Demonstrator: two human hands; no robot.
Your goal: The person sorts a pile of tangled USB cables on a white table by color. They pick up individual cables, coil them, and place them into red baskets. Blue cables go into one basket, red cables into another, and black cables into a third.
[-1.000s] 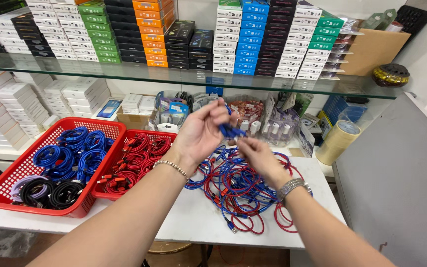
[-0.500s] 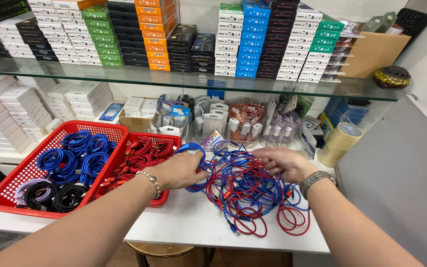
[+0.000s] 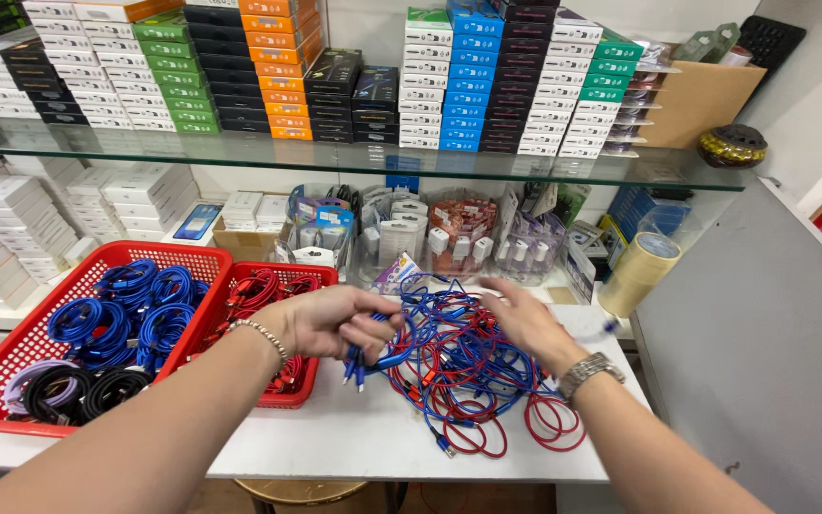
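Observation:
A tangled heap of blue and red cables lies on the white table. My left hand is at the heap's left edge, fingers closed around a blue cable whose connector ends hang down below the fist. My right hand, with a watch on the wrist, hovers over the heap's upper right with fingers spread and nothing in it; it is motion-blurred.
At left, a large red basket holds coiled blue, black and pale cables; a smaller red basket holds red ones. Small packaged goods stand behind, with a tape roll at right. Stacked boxes fill a glass shelf. A grey panel borders the right.
Both hands came down from chest height, where they worked a blue cable together, to the heap. My left hand now grips blue cable ends and my right hand has opened.

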